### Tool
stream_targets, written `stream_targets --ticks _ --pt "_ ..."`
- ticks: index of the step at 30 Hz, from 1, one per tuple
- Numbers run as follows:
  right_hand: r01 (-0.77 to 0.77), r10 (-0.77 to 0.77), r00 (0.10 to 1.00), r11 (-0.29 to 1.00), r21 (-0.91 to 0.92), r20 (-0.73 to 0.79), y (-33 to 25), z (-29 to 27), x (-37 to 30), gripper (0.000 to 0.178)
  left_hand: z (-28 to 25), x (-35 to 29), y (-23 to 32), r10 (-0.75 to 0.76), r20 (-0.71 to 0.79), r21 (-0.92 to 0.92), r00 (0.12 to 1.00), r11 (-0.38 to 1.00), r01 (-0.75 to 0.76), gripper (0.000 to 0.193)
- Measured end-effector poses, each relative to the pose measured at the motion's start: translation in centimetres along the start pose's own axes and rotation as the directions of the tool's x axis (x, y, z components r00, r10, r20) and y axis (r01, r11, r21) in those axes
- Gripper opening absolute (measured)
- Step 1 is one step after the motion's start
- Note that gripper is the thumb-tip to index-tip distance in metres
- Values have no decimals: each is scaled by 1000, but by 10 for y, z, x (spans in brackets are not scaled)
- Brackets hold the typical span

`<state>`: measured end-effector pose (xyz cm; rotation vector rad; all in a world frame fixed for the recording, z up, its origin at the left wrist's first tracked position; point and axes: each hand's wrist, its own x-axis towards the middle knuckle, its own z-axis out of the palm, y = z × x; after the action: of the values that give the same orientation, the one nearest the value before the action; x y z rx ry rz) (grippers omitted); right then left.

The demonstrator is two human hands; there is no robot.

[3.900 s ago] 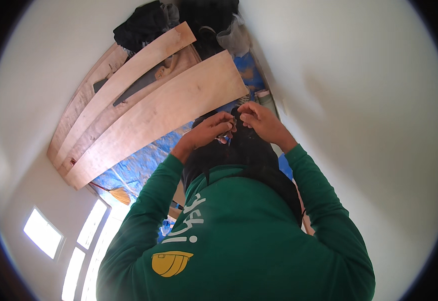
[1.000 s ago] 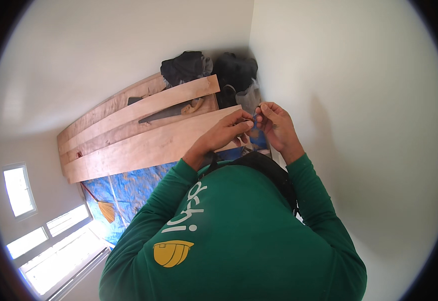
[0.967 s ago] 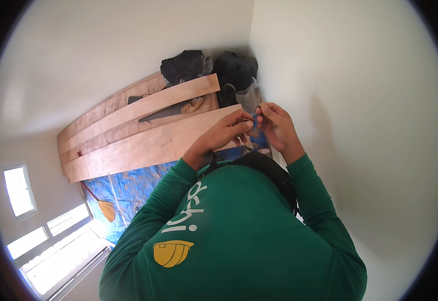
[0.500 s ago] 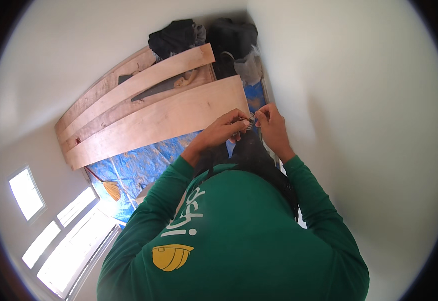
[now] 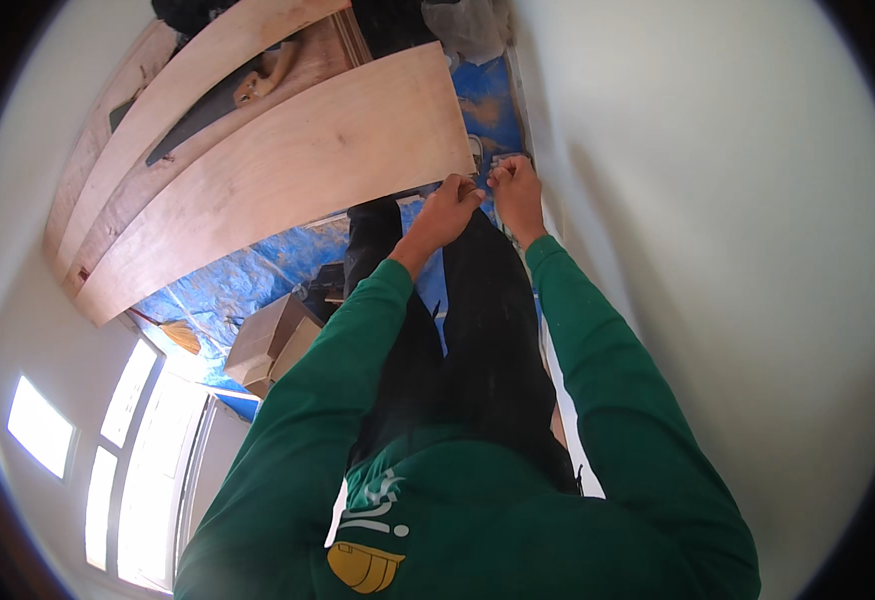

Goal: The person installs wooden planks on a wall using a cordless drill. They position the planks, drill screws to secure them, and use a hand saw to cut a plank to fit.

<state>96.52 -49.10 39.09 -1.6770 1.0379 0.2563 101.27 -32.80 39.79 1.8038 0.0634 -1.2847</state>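
Observation:
My left hand (image 5: 445, 214) is closed, its fingertips by the near right corner of a wide pale wooden board (image 5: 307, 160). My right hand (image 5: 519, 200) is closed too, fingers pinched together beside the white wall (image 5: 697, 200). Whatever either hand holds is too small or hidden to make out. The two hands are a little apart, above my dark trousers (image 5: 497, 310). Just past the right fingertips, a small pale thing shows against the blue sheet; its kind is unclear.
A handsaw (image 5: 202, 122) with a wooden handle lies among the stacked boards. Blue sheeting (image 5: 212, 285) covers the floor. An open cardboard box (image 5: 265, 340) and a broom (image 5: 179, 336) are at the left, near bright windows (image 5: 157, 470). A clear plastic bag (image 5: 465, 28) lies at the back.
My hands have moved farther forward and slightly apart; they were close together over small thin metal pieces. The view has tilted, with the boards now nearer and more of my legs showing.

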Motion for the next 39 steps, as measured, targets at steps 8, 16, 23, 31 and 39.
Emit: stream_targets --ticks 8,16,23,31,39 --pt "-147 127 977 983 108 173 59 25 53 9 -16 52 -28 70 -24 255 997 965 -62 45" --pt "-248 183 951 932 264 248 53 24 79 8 -30 67 -24 98 -28 171 995 981 -92 48" --pt "-60 16 985 964 259 171 38 39 107 18 -50 95 -16 100 -76 128 992 988 -90 48" --pt "-80 63 980 993 85 187 37 50 119 19 -64 102 -14 102 6 21 995 995 -102 42" --pt "154 -138 984 978 -140 113 50 58 126 17 -80 104 -13 73 103 -81 992 995 -65 35"
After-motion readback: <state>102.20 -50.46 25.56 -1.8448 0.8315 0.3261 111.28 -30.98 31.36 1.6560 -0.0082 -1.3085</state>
